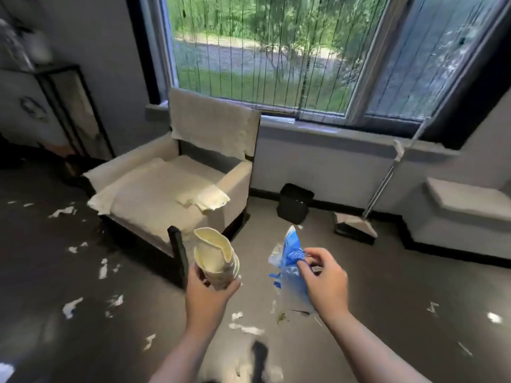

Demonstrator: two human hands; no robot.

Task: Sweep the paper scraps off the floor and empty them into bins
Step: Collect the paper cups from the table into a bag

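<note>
Cups are gripped in the left hand, a wrapper pinched in the right hand; scraps lie across the floor. Binning probably comes next: bin by the far wall.

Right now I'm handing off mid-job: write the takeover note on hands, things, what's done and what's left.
Left hand grips a stack of crumpled paper cups.
Right hand pinches a blue-and-clear plastic bag.
Black bin stands by the wall under the window, right of the armchair. Broom and dustpan lean against the wall beside it, untouched.
Paper scraps lie scattered over the floor on both sides and ahead of the feet.
Done: no sweeping visible; only cups and bag in hand.
Left: bin those, probably, then take the broom, sweep the scraps, empty them.
</note>
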